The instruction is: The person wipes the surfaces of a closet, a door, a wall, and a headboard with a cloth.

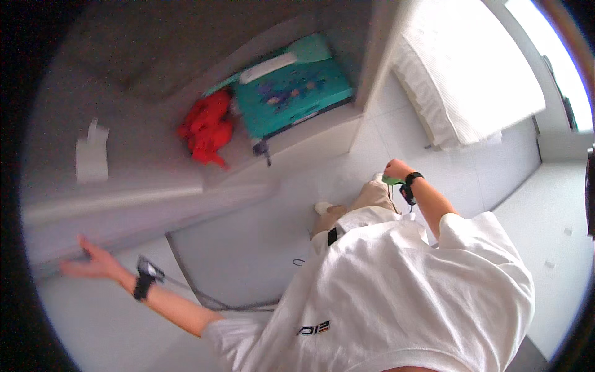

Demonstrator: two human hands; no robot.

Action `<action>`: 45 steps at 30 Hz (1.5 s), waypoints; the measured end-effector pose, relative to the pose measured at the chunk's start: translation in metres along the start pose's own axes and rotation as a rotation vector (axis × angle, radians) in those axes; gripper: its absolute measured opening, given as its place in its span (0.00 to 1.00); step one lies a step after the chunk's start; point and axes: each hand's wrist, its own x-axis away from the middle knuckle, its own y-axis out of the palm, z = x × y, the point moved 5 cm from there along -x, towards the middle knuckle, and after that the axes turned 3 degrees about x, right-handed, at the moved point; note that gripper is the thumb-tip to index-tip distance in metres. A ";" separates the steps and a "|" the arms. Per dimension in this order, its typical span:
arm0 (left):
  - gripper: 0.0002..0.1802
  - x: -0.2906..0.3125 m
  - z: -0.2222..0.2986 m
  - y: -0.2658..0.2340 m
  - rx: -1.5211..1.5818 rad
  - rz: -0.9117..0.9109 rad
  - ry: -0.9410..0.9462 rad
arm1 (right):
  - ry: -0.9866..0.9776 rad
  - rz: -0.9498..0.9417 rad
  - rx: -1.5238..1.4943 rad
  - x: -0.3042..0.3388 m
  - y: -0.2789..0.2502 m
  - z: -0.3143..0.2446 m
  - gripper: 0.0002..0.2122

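Observation:
My left hand (98, 261) reaches out to the far left with its fingers spread and nothing visible in it. It is close to the pale front edge (155, 214) of a cabinet or shelf; whether it touches cannot be told. My right hand (400, 169) is closed, held low in front of my legs. A small green thing (392, 180) shows beneath its fingers, its kind too small to make out. Each wrist wears a black strap with a small device, the left device (149, 271) trailing a cable.
Inside the compartment ahead lie a teal box (291, 93), a crumpled red cloth (209, 129) and a white paper-like piece (92, 155). A white mattress or cushion (465, 74) stands at the upper right near a window. A dark hook-shaped item (299, 262) lies on the floor.

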 end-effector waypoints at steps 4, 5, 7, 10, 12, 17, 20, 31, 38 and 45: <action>0.30 0.010 0.032 -0.027 0.005 0.074 -0.416 | -0.092 0.129 0.446 0.033 -0.007 0.168 0.13; 0.26 0.015 0.059 -0.048 -0.011 0.142 -0.531 | -0.051 0.103 0.419 0.047 -0.001 0.199 0.11; 0.16 0.009 0.126 -0.073 0.283 0.178 -0.543 | -0.041 0.029 0.387 0.075 0.007 0.235 0.10; 0.08 0.048 0.234 -0.051 0.569 -0.086 -0.519 | 0.106 0.000 0.176 0.114 0.079 0.297 0.11; 0.08 0.055 0.317 -0.044 0.758 -0.227 -0.579 | 0.360 0.025 -0.170 0.117 0.090 0.329 0.13; 0.10 0.021 0.426 -0.029 1.108 -0.280 -0.570 | 0.578 0.201 -0.687 0.127 0.047 0.338 0.15; 0.14 -0.009 0.466 -0.014 1.312 -0.232 -0.491 | 0.507 0.339 -0.752 0.108 0.014 0.353 0.15; 0.43 -0.090 0.546 0.000 1.306 -0.084 -0.383 | -0.087 0.411 -0.538 0.038 -0.235 0.098 0.16; 0.42 -0.077 0.532 0.010 1.266 0.005 -0.488 | -0.916 0.307 -0.771 0.087 -0.335 -0.150 0.10; 0.37 -0.063 0.531 0.007 1.212 0.036 -0.513 | -1.372 0.441 -0.744 0.113 -0.339 -0.265 0.20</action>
